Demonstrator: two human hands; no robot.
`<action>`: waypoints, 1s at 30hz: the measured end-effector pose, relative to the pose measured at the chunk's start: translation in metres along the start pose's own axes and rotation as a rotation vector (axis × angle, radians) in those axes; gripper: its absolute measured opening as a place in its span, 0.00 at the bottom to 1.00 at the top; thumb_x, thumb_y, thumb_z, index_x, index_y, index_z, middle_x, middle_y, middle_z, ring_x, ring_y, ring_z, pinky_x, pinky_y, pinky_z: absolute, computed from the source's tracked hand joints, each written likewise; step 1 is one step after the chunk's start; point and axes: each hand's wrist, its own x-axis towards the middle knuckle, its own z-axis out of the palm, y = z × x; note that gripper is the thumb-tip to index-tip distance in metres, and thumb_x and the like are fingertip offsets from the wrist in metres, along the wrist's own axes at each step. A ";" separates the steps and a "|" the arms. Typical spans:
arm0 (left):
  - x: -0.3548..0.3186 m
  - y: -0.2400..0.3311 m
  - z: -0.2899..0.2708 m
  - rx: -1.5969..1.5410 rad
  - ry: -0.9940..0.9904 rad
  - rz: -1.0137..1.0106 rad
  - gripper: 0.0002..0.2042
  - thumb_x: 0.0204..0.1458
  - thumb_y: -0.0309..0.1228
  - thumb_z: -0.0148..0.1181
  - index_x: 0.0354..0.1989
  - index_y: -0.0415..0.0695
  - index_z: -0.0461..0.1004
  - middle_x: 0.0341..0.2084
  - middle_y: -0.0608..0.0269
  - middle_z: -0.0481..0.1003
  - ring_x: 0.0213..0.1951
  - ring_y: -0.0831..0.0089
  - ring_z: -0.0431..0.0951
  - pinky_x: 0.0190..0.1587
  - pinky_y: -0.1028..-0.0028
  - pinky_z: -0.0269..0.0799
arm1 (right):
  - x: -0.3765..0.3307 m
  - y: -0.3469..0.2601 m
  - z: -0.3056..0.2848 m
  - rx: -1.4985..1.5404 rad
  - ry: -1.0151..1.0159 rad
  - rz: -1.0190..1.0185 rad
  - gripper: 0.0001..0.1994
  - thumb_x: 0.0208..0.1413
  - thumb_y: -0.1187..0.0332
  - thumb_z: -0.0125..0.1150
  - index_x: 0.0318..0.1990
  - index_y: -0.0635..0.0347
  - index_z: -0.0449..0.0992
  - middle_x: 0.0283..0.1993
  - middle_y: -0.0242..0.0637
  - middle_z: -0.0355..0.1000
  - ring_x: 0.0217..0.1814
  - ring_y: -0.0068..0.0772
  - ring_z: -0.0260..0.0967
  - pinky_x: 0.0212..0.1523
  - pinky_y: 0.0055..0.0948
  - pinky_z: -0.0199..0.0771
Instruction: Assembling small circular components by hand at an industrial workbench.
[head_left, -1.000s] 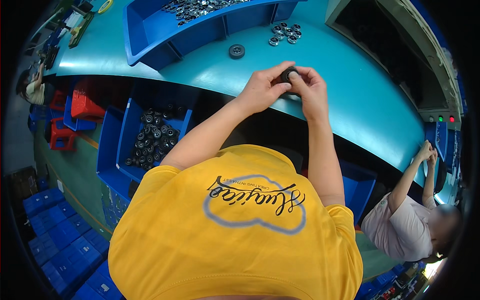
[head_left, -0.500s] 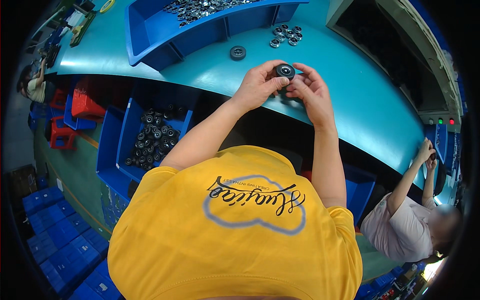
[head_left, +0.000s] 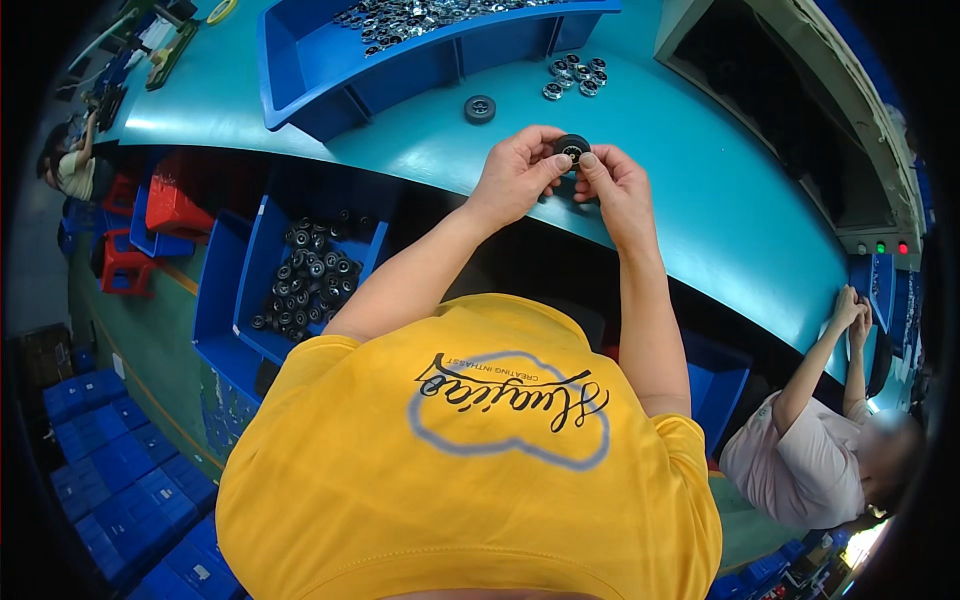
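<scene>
Above the near edge of the teal table (head_left: 700,215), I hold a small black toy wheel (head_left: 572,147) in both hands, its face turned upward. My left hand (head_left: 518,175) grips its left side with thumb and fingers. On the other side, my right hand (head_left: 620,190) pinches it, the thumb pressed on the face near the hub. A second black wheel (head_left: 480,109) lies flat on the table, just beyond my left hand. Farther off, several loose chrome hubs (head_left: 575,75) sit in a cluster.
A blue bin (head_left: 410,80) of chrome parts stands at the back. Below the table edge at left, another blue bin (head_left: 245,290) holds many black wheels. A machine with a dark opening (head_left: 790,100) stands at right. A co-worker (head_left: 800,450) sits at the far right.
My right hand has closed in on the wheel, its thumb now pressing on the face; its fingers were looser before. The wheel has tilted slightly.
</scene>
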 end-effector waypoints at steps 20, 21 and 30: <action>-0.052 0.052 -0.114 1.258 0.454 0.371 0.20 0.50 0.34 0.70 0.51 0.42 0.79 0.44 0.56 0.77 0.50 0.56 0.75 0.57 0.61 0.70 | 0.001 0.000 0.006 -0.460 0.074 -0.233 0.10 0.58 0.70 0.70 0.46 0.61 0.83 0.42 0.33 0.76 0.37 0.22 0.73 0.41 0.25 0.74; -0.053 0.053 -0.111 1.342 0.450 0.339 0.23 0.49 0.38 0.71 0.53 0.42 0.78 0.44 0.56 0.76 0.51 0.57 0.74 0.58 0.60 0.69 | 0.001 -0.001 0.007 -0.468 0.075 -0.229 0.10 0.58 0.70 0.70 0.46 0.61 0.83 0.42 0.33 0.76 0.37 0.22 0.73 0.41 0.24 0.74; -0.047 0.038 -0.116 1.369 0.439 0.289 0.20 0.46 0.45 0.73 0.43 0.45 0.83 0.45 0.61 0.76 0.52 0.59 0.72 0.55 0.60 0.62 | -0.002 0.000 0.007 -0.479 0.070 -0.210 0.10 0.58 0.70 0.70 0.46 0.61 0.83 0.42 0.33 0.76 0.40 0.24 0.74 0.44 0.25 0.75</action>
